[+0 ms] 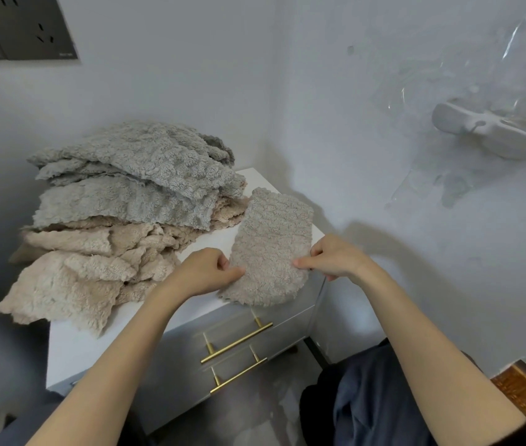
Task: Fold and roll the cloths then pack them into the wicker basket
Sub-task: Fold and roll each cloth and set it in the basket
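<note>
Head view: a beige cloth (271,249), folded into a narrow strip, lies on the front right corner of the cabinet (71,346), its near end overhanging the edge. The left hand (205,272) pinches its left edge and the right hand (335,257) its right. A pile of cloths (120,214) fills the cabinet's left and back. Folding looks done. Rolling likely comes next: tuck the near end over and keep the edges level. No basket shows.

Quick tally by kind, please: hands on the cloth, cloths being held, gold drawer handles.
Hands gripping: 2, the left hand and the right hand
Cloths held: 1, the folded cloth
Gold drawer handles: 2, the upper handle and the lower handle
Total: 5
</note>
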Demonstrator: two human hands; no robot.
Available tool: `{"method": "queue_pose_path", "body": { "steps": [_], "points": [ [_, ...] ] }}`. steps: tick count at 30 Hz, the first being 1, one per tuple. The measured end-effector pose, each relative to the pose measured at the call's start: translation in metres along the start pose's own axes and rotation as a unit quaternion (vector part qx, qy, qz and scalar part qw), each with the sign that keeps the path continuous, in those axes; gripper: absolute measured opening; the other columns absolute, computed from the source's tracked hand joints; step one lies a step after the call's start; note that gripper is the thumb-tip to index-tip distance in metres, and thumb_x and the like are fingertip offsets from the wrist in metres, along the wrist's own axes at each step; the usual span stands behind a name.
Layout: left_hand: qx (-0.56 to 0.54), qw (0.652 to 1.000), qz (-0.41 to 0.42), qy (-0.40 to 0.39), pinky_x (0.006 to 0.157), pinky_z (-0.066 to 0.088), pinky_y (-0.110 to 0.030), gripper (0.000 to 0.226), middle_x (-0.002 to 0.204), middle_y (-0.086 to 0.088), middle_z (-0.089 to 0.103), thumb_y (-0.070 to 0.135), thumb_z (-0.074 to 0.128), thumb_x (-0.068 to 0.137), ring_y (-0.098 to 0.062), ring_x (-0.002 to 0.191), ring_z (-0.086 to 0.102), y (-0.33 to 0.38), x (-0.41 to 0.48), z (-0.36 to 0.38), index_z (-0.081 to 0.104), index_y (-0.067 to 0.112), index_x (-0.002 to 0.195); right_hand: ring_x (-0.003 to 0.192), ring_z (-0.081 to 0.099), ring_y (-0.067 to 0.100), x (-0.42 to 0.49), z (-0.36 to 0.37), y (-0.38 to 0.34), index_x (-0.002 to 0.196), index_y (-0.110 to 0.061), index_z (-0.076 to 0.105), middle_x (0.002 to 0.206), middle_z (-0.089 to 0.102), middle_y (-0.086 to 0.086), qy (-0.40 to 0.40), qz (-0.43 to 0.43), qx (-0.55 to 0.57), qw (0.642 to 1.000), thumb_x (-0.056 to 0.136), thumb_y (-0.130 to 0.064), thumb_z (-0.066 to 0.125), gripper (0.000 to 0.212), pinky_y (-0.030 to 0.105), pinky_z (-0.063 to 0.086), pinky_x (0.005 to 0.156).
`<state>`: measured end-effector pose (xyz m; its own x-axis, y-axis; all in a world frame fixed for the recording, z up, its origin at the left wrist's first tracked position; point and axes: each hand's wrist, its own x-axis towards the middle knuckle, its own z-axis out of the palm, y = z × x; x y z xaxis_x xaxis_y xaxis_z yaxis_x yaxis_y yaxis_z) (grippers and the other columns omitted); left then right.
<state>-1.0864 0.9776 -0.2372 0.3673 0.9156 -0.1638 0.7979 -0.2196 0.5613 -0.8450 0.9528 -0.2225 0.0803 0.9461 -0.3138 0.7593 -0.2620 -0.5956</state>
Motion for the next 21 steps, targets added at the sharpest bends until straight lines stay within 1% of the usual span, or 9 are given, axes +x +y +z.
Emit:
{"method": "queue_pose_path", "body": {
  "steps": [4,7,8,10,12,14,17,19,21],
  "points": [
    [-0.168,0.985,-0.002,0.025,0.050,0.034,-0.018,0.032,0.064,-0.001,0.048,0.035,0.063,0.089,-0.010,0.052,0.044,0.003,-0.006,-0.002,0.047,0.011,0.077,0.066,0.054,0.012,-0.010,0.000,-0.005,0.077,-0.014,0.048,0.076,0.055,0.002,0.036,0.000,0.191,0.981,0.088,-0.021,0.064,0.021,0.023,0.050,0.060],
    [-0.344,0.938,-0.038,-0.008,0.052,0.051,-0.018,0.024,0.077,-0.006,0.058,0.024,0.057,0.094,-0.008,0.057,0.060,0.008,-0.012,-0.004,0.044,0.019,0.114,0.076,0.055,0.021,-0.013,0.001,-0.006,0.078,-0.014,0.043,0.084,0.053,0.011,0.078,-0.013,0.293,0.953,0.091,-0.014,0.059,0.020,0.045,0.052,0.089],
    [-0.380,0.924,-0.038,-0.024,0.056,0.055,-0.024,0.024,0.082,-0.011,0.057,0.017,0.050,0.097,-0.015,0.063,0.062,0.009,-0.014,-0.006,0.043,0.023,0.119,0.075,0.057,0.023,-0.014,0.001,-0.006,0.084,-0.013,0.041,0.086,0.054,0.011,0.078,-0.009,0.336,0.939,0.093,-0.012,0.057,0.018,0.049,0.053,0.088],
    [-0.432,0.899,-0.025,-0.061,0.064,0.060,-0.034,0.034,0.095,-0.015,0.055,0.004,0.035,0.100,-0.025,0.069,0.063,0.010,-0.019,-0.012,0.054,0.025,0.118,0.066,0.058,0.022,-0.017,-0.002,-0.007,0.095,-0.017,0.032,0.086,0.053,0.008,0.031,0.003,0.440,0.898,0.096,-0.008,0.049,0.019,0.042,0.058,0.069],
    [-0.452,0.889,0.004,-0.079,0.065,0.060,-0.032,0.044,0.121,-0.007,0.050,-0.002,0.028,0.100,-0.032,0.078,0.070,0.009,-0.024,-0.017,0.063,0.021,0.113,0.062,0.051,0.021,-0.022,-0.007,-0.006,0.096,-0.020,0.030,0.086,0.050,0.008,-0.016,-0.017,0.521,0.853,0.093,0.001,0.039,0.023,0.033,0.053,0.056],
    [-0.426,0.900,0.051,-0.071,0.065,0.058,-0.027,0.050,0.134,-0.003,0.040,-0.009,0.030,0.098,-0.030,0.082,0.072,0.009,-0.029,-0.018,0.064,0.022,0.116,0.065,0.056,0.025,-0.028,-0.010,-0.004,0.098,-0.020,0.038,0.094,0.057,0.012,-0.020,-0.049,0.553,0.831,0.086,0.011,0.030,0.034,0.032,0.056,0.056],
    [-0.361,0.927,0.100,-0.015,0.067,0.059,-0.026,0.053,0.135,-0.009,0.039,-0.016,0.044,0.090,-0.027,0.080,0.073,0.011,-0.032,-0.015,0.062,0.024,0.121,0.081,0.070,0.024,-0.035,-0.009,0.003,0.107,-0.020,0.050,0.109,0.064,0.014,-0.011,-0.136,0.518,0.844,0.081,0.023,0.028,0.055,0.032,0.058,0.069],
    [-0.336,0.933,0.126,0.022,0.068,0.060,-0.028,0.052,0.133,-0.006,0.047,-0.015,0.053,0.087,-0.025,0.078,0.073,0.012,-0.033,-0.013,0.063,0.025,0.118,0.093,0.070,0.026,-0.039,-0.008,0.006,0.118,-0.030,0.056,0.117,0.063,0.009,-0.014,-0.201,0.432,0.879,0.083,0.021,0.047,0.062,0.031,0.057,0.079],
    [-0.305,0.940,0.144,0.047,0.068,0.060,-0.028,0.052,0.129,0.002,0.054,-0.014,0.057,0.084,-0.020,0.074,0.073,0.011,-0.033,-0.011,0.066,0.030,0.111,0.092,0.069,0.027,-0.042,-0.005,0.008,0.122,-0.036,0.058,0.121,0.061,0.003,0.022,-0.251,0.307,0.918,0.081,0.013,0.062,0.064,0.027,0.055,0.080]
  ]
}}
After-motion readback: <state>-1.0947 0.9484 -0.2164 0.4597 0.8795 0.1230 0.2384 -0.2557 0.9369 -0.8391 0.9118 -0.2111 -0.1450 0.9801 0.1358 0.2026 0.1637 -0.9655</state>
